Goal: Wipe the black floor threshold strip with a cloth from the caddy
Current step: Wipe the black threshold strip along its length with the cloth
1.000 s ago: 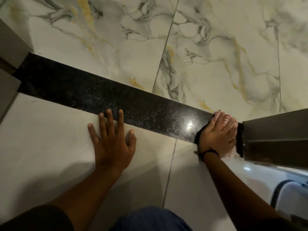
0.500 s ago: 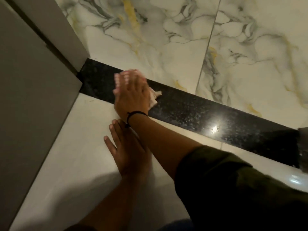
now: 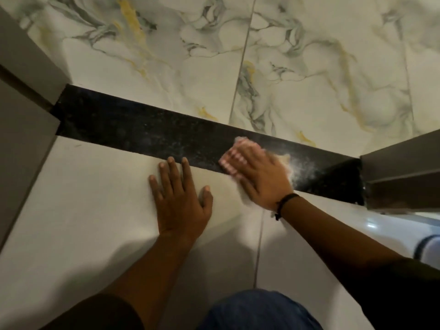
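Left hand flat and spread on the pale floor tile, holding nothing, fingertips at the near edge of the black threshold strip, which runs from left door frame to right. Right hand presses a pink cloth flat on the strip, fingers extended, motion-blurred. Best practice, I judge: keep palm pressure even, overlap passes, and work the corner by the right frame.

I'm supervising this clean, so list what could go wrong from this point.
1. The right hand presses the cloth near the grey door frame; a fast stroke could knock knuckles against it.
2. The left hand bears weight on glossy floor tile; it might slip.
3. The black threshold strip looks speckled at its left part, so residue may be missed.
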